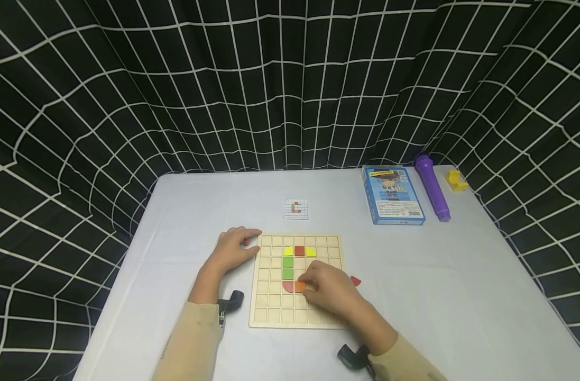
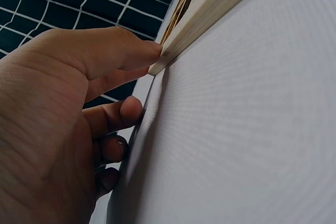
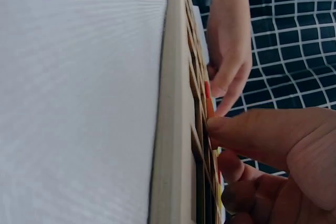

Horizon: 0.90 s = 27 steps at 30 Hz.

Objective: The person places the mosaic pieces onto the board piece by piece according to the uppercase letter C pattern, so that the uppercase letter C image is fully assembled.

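Observation:
A wooden grid board (image 1: 268, 317) lies on the white table. My right hand (image 1: 331, 287) pinches an orange square tile (image 1: 299, 286) between thumb and fingertips, at a cell in the lower middle. Directly left of it sits a pink-red rounded tile (image 1: 288, 286). Above are two green square tiles (image 1: 288, 268), a yellow rounded tile (image 1: 288, 251), a red square tile (image 1: 299, 251) and another yellow tile (image 1: 311, 251). My left hand (image 1: 230, 250) touches the board's far left corner with thumb and index finger; the left wrist view shows its other fingers loosely bent.
Behind the board lies a small printed card (image 1: 296, 209) with a coloured grid pattern. A red tile (image 1: 355, 281) rests on the table right of the board. Farther back right are a blue box (image 1: 394, 196), a purple tube (image 1: 432, 188) and a yellow block (image 1: 456, 181).

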### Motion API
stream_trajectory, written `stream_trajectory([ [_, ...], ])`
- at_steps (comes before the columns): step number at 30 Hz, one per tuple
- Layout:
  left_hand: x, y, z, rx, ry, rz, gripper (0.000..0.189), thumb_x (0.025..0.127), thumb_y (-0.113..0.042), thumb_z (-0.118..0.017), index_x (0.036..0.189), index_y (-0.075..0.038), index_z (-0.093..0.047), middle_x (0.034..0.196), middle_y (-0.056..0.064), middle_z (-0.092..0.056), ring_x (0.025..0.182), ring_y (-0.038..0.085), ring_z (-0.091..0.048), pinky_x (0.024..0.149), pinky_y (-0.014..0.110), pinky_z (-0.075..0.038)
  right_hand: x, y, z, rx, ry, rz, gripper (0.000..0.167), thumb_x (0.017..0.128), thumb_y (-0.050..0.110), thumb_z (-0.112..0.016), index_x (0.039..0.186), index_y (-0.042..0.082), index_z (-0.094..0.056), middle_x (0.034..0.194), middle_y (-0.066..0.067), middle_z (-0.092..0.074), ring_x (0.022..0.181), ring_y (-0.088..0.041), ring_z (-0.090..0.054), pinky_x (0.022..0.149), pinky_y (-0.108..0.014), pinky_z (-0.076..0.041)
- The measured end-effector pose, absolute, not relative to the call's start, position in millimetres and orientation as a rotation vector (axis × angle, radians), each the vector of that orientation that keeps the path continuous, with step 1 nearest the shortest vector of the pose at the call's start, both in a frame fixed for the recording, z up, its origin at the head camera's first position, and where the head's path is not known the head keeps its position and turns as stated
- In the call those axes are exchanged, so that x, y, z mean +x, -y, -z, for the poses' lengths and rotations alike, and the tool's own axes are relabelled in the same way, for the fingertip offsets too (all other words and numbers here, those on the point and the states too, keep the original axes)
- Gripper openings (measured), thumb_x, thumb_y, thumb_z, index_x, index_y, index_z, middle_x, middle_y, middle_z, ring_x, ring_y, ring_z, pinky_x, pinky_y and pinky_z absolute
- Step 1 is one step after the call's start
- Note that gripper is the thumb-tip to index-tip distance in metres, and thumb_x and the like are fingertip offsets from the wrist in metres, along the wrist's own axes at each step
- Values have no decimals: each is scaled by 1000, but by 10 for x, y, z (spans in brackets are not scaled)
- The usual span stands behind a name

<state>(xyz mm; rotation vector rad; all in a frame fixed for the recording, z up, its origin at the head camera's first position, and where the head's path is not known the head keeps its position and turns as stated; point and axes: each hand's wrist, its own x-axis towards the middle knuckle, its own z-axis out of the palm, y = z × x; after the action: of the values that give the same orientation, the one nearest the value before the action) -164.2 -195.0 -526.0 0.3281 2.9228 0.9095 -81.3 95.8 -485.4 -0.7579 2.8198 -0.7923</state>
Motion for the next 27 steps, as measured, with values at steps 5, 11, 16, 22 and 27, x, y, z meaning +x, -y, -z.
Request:
stream_trajectory([
  [5,-1648,1947,5253,324,-2929,-902,44,91,-35,-77,133,-23,-70,82,-6,-54,82,17,-47,80,38,-32,-804,-975,4886,-673,-2793,834,24,82,16,-86,106,15,-83,88,7,-68,74,-10,-55,67,-30,-45],
  [11,-1645,1952,5259,326,-2928,-904,44,91,-34,-76,133,-23,-70,82,-6,-53,82,17,-47,80,38,-32,-765,-1055,4885,-516,-2773,893,40,80,26,-88,119,17,-79,109,1,-75,100,-20,-68,85,-42,-52],
  [16,-1646,1942,5261,332,-2932,-915,44,91,-34,-76,133,-22,-70,82,-6,-53,82,17,-47,80,38,-31,-760,-1300,4786,-289,-2825,900,36,83,21,-86,117,14,-77,83,2,-64,74,-16,-55,69,-38,-46],
  [22,-1638,1941,5249,331,-2935,-899,44,91,-35,-76,133,-23,-70,82,-6,-53,82,17,-47,81,38,-32,-774,-1699,4728,-124,-2855,749,34,79,10,-84,111,6,-74,79,-1,-58,72,-18,-53,66,-39,-46],
  [27,-1638,1945,5252,325,-2928,-887,45,91,-35,-76,134,-23,-69,83,-6,-53,83,17,-47,82,38,-32,-761,-1828,4771,-71,-2847,698,33,78,12,-86,108,7,-75,76,0,-56,73,-20,-52,66,-38,-43],
])
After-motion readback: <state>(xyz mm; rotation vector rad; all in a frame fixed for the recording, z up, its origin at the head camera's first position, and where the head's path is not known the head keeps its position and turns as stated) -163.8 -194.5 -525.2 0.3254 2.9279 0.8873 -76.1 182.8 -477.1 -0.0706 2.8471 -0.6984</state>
